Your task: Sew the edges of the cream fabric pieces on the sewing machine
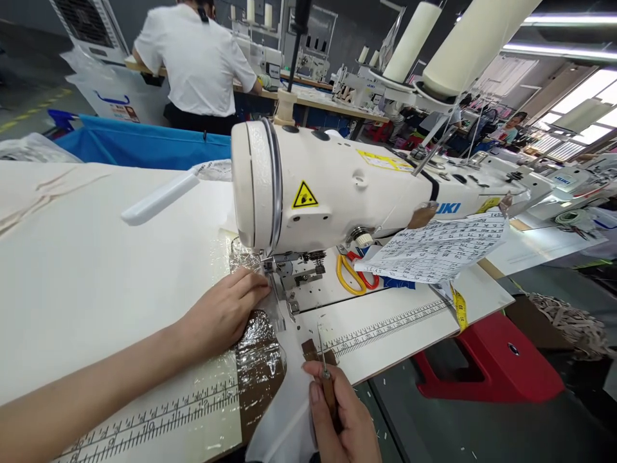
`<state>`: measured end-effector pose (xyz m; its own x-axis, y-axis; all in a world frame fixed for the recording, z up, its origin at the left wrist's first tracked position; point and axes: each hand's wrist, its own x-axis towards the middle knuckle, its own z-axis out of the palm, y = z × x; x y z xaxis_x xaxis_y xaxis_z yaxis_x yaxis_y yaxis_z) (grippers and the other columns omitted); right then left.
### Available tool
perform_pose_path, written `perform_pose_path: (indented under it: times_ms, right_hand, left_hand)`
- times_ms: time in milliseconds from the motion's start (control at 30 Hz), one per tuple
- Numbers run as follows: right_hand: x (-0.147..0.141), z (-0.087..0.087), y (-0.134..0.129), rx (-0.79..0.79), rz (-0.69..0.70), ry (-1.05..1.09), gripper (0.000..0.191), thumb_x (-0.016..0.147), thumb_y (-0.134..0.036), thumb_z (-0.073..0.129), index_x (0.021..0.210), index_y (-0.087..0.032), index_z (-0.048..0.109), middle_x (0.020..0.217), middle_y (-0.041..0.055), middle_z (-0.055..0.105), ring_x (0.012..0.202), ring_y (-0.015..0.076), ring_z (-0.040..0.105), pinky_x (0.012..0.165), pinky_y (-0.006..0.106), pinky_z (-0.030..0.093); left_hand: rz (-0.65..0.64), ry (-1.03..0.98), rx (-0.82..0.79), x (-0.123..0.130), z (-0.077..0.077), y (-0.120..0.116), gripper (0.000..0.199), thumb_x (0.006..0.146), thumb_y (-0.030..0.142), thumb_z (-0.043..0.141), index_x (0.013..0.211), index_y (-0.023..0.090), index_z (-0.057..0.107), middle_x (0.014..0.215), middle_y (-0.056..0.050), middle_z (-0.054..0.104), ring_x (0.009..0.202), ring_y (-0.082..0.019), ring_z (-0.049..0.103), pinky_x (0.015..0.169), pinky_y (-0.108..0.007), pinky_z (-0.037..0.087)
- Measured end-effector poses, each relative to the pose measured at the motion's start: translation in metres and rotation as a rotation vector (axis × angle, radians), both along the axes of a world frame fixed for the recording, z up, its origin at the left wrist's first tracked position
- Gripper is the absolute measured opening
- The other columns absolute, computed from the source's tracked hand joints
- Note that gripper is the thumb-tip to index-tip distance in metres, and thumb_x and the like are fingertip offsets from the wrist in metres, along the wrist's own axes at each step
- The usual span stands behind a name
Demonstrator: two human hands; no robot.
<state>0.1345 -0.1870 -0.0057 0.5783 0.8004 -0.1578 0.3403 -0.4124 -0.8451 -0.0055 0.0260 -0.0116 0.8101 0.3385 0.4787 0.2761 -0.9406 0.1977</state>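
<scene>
In the head view, my left hand lies beside the presser foot of a white sewing machine, its fingers bent and pressed together on the edge of white fabric. That fabric runs from under the needle area down over the table's front edge. Closed around the wooden handle of an awl is my right hand; the thin metal point aims up toward the machine bed. The right thumb lies along the handle, beside the fabric. My left fingertips are partly hidden against the cloth.
Behind the needle lie yellow-and-red-handled scissors. A printed paper sheet hangs from the machine arm, near a yellow tape measure. Printed rulers line the table edge. A blue bin and a co-worker are beyond.
</scene>
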Motion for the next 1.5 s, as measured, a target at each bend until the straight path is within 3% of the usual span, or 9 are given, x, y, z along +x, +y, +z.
perform_pose_path:
  times_ms: [100, 333, 467, 600, 767, 933, 1067, 1333, 1500]
  right_hand:
    - [0.003, 0.003, 0.004, 0.015, 0.045, -0.014, 0.044, 0.1, -0.058, 0.045, 0.111, -0.025, 0.072, 0.063, -0.0001, 0.064, 0.054, 0.0169, 0.062, 0.053, 0.021, 0.05]
    - [0.004, 0.005, 0.022, 0.19, 0.091, -0.034, 0.037, 0.102, -0.048, 0.045, 0.113, -0.024, 0.071, 0.09, 0.0048, 0.075, 0.079, 0.0194, 0.071, 0.073, 0.022, 0.055]
    - [0.005, 0.007, 0.029, 0.169, 0.155, -0.075, 0.036, 0.102, -0.044, 0.043, 0.114, -0.022, 0.069, 0.071, 0.0017, 0.069, 0.076, 0.0212, 0.069, 0.076, 0.027, 0.056]
    - [0.006, 0.008, 0.035, 0.174, 0.203, -0.119, 0.033, 0.102, -0.039, 0.042, 0.114, -0.023, 0.068, 0.08, 0.0031, 0.072, 0.07, 0.019, 0.068, 0.068, 0.024, 0.055]
    - [0.005, 0.01, 0.047, 0.23, 0.243, -0.184, 0.029, 0.102, -0.031, 0.039, 0.112, -0.023, 0.065, 0.098, 0.006, 0.076, 0.083, 0.0193, 0.072, 0.071, 0.024, 0.054]
    - [0.004, 0.008, 0.056, 0.242, 0.252, -0.243, 0.026, 0.102, -0.027, 0.04, 0.111, -0.024, 0.064, 0.09, 0.0027, 0.076, 0.077, 0.0178, 0.072, 0.067, 0.022, 0.053]
    - [0.004, 0.005, 0.062, 0.254, 0.274, -0.266, 0.025, 0.101, -0.024, 0.038, 0.112, -0.024, 0.061, 0.096, 0.0038, 0.076, 0.083, 0.0189, 0.073, 0.07, 0.023, 0.053]
    - [0.006, 0.005, 0.066, 0.255, 0.315, -0.298, 0.028, 0.101, -0.023, 0.035, 0.11, -0.02, 0.061, 0.089, 0.0054, 0.075, 0.08, 0.0207, 0.074, 0.068, 0.025, 0.052]
    - [-0.001, -0.002, 0.069, 0.313, 0.357, -0.331, 0.033, 0.097, -0.022, 0.037, 0.118, -0.019, 0.062, 0.097, 0.0069, 0.077, 0.084, 0.0215, 0.074, 0.071, 0.027, 0.055]
  left_hand:
    - [-0.02, -0.002, -0.013, 0.0, -0.003, 0.001, 0.043, 0.096, 0.002, 0.032, 0.121, 0.011, 0.065, 0.119, -0.012, 0.065, 0.108, -0.022, 0.057, 0.095, -0.039, 0.054]
    - [0.106, 0.041, 0.035, 0.001, 0.002, 0.002, 0.039, 0.096, 0.009, 0.035, 0.12, 0.011, 0.065, 0.108, -0.013, 0.065, 0.098, -0.026, 0.057, 0.081, -0.044, 0.055]
    - [0.027, -0.016, -0.034, -0.002, 0.002, 0.002, 0.038, 0.097, 0.006, 0.033, 0.117, 0.014, 0.064, 0.107, -0.011, 0.065, 0.096, -0.022, 0.058, 0.082, -0.039, 0.054]
    - [0.0, -0.007, -0.004, -0.002, 0.0, 0.003, 0.036, 0.097, 0.007, 0.035, 0.115, 0.015, 0.065, 0.111, -0.011, 0.066, 0.101, -0.022, 0.059, 0.085, -0.039, 0.054]
    - [0.051, 0.006, 0.056, 0.0, 0.002, 0.004, 0.036, 0.096, 0.007, 0.035, 0.118, 0.011, 0.063, 0.11, -0.013, 0.065, 0.099, -0.024, 0.059, 0.081, -0.041, 0.055]
    - [0.05, -0.046, 0.003, -0.002, 0.005, 0.0, 0.034, 0.091, 0.005, 0.04, 0.115, 0.012, 0.063, 0.108, -0.013, 0.064, 0.096, -0.023, 0.058, 0.08, -0.039, 0.055]
    - [0.017, -0.025, 0.031, -0.003, 0.002, -0.002, 0.032, 0.092, 0.007, 0.041, 0.113, 0.013, 0.064, 0.108, -0.012, 0.064, 0.097, -0.023, 0.059, 0.079, -0.038, 0.054]
    - [0.148, 0.093, 0.187, 0.003, -0.001, -0.001, 0.032, 0.093, 0.012, 0.042, 0.114, 0.012, 0.065, 0.109, -0.014, 0.063, 0.096, -0.027, 0.06, 0.074, -0.04, 0.052]
    - [0.142, 0.088, 0.159, -0.004, -0.008, 0.002, 0.035, 0.092, 0.015, 0.043, 0.12, 0.011, 0.064, 0.113, -0.015, 0.063, 0.103, -0.029, 0.06, 0.081, -0.042, 0.054]
